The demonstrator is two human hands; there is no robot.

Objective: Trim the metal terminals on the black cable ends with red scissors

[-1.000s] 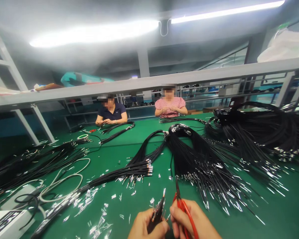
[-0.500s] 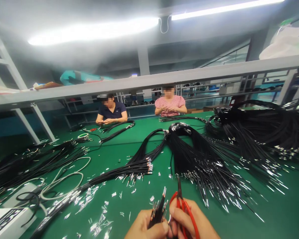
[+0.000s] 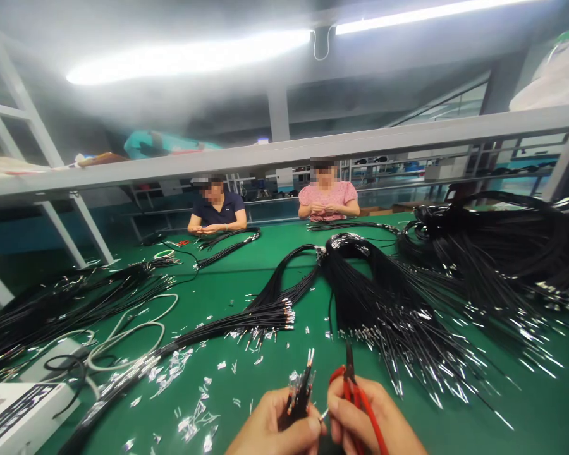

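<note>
Red-handled scissors (image 3: 352,390): wrapped by right grip (image 3: 374,417) | black cables (image 3: 299,399): closed in left grip (image 3: 271,424) | room rightward: green tabletop (image 3: 459,436)

So this green-topped worktable (image 3: 246,385) is pretty loaded: fat, fanned-out bundles of black cables with silvery tips (image 3: 360,291), shiny little scraps (image 3: 189,428) everywhere, plus a loopy off-white cord (image 3: 164,330) over left.

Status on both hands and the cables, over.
Left hand gripping black cable bundle. Right hand holding red-handled scissors. Shiny scraps scattered on green tabletop, left side.
</note>
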